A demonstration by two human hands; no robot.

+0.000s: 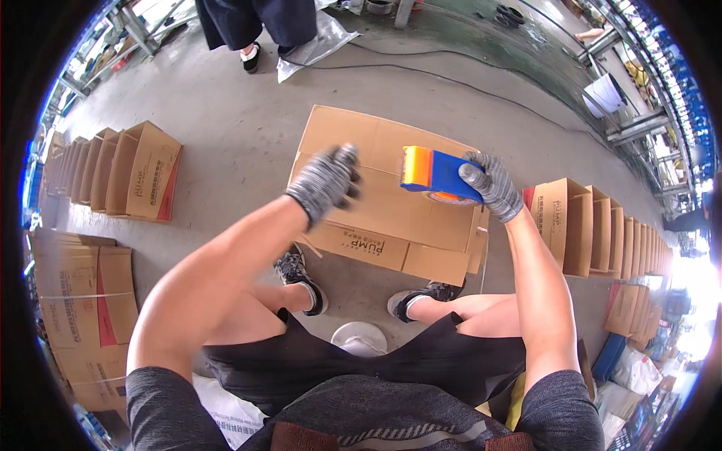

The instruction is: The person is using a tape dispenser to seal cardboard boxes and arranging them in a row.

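Observation:
A flattened-looking brown cardboard box point(376, 199), flaps spread, lies in front of my feet on the floor. Over its right part, my right hand point(492, 186) in a grey knit glove is closed around a blue tape dispenser point(444, 169) with an orange-yellow front end. Part of the tape roll shows along the dispenser's lower edge. My left hand point(325, 186), gloved the same way, hovers above the box's left part. Its fingers are apart and loosely bent, slightly blurred, with nothing visible in them.
Rows of open cardboard boxes stand at left point(150, 177) and right point(553, 222). Bundled flat cardboard point(86, 308) lies lower left. Another person point(259, 22) stands beyond the box, near a plastic sheet point(320, 45). A dark cable point(451, 75) crosses the floor. A white bucket point(604, 94) sits far right.

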